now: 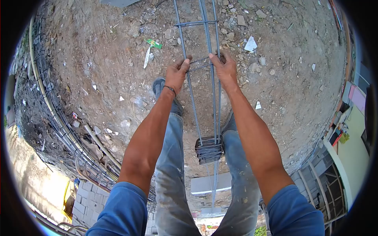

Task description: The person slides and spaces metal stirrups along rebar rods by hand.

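Observation:
Long steel rebars run away from me between my legs, at some height I cannot tell above the dirt. A thin rectangular stirrup goes around them. My left hand pinches its left side, beside the left rebar. At the right side my right hand is closed on the same stirrup, thumb against the bars. Farther off, another stirrup encircles the rebars. Nearer my knees, a bundle of stacked stirrups hangs around them. The fingertips are partly hidden.
Stones and broken white tile are scattered over the dirt. A green wrapper lies ahead on the left. More rebar cages and a pipe curve along the left side. Grey blocks are piled behind left. My shoes flank the rebars.

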Demonstrator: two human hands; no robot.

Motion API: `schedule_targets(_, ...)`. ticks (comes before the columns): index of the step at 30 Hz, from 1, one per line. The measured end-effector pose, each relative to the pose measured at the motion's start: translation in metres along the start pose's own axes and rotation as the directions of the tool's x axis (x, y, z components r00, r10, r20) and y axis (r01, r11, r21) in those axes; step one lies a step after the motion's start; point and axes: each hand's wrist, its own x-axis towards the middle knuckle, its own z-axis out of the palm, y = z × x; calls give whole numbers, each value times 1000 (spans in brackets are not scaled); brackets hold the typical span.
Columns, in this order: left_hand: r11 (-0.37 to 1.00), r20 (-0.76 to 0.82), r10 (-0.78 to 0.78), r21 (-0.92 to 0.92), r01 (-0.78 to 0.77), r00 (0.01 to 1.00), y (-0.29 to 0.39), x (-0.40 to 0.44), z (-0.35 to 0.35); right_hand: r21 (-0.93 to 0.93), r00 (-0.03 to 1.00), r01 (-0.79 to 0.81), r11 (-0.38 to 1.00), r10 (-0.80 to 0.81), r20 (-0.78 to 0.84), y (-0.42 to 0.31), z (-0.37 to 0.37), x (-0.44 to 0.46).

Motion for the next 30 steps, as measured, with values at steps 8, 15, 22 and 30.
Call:
schedule_targets(8, 998, -175, 28, 57, -18, 984, -60, -54, 9, -41, 977, -159, 986, 151, -150, 47, -10, -66)
schedule_targets(15, 955, -239, 54, 295, 20, 969, -28, -40, 17, -111, 985, -45, 993, 26, -168, 33, -6, -50)
schedule_targets(22, 957, -227, 129, 285, -61, 965, -35, -59, 15, 49, 984, -132, 990, 137, -111, 40, -40, -73)
schedule_targets(30, 647, 193, -665, 631, 428, 721, -159, -224, -33, -462, 730, -303, 834, 514, 450, 138, -152, -219)
